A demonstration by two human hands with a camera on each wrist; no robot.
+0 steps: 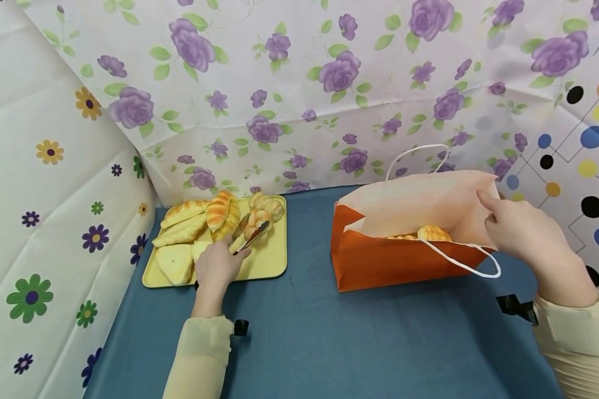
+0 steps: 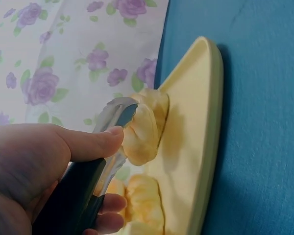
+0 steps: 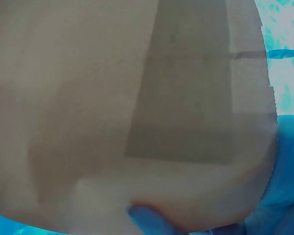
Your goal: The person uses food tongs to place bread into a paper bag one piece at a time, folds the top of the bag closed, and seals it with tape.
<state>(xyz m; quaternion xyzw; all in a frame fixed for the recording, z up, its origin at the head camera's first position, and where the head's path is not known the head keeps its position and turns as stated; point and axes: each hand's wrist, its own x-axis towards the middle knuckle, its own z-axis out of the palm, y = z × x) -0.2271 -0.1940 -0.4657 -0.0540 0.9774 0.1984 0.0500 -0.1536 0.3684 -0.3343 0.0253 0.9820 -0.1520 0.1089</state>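
Observation:
My left hand (image 1: 221, 265) holds a pair of tongs (image 1: 253, 238) by its black handles (image 2: 68, 198), over the right part of a yellow tray (image 1: 267, 266). The metal tips stand around a knotted bread roll (image 2: 141, 134); whether they squeeze it, I cannot tell. Another knotted roll (image 1: 273, 206) lies just behind. My right hand (image 1: 521, 228) pinches the right edge of an orange paper bag (image 1: 404, 265), its thumb (image 3: 154, 220) against the inner paper. The bag's mouth is open, and golden bread (image 1: 433, 233) shows inside.
Striped long breads (image 1: 218, 210), pale long loaves (image 1: 179, 228) and a triangular bread (image 1: 173, 263) fill the tray's left side. White rope handles (image 1: 459, 260) rise behind the bag and droop over its front. Blue cloth (image 1: 299, 332) covers the table; flowered sheets (image 1: 299, 100) hang behind.

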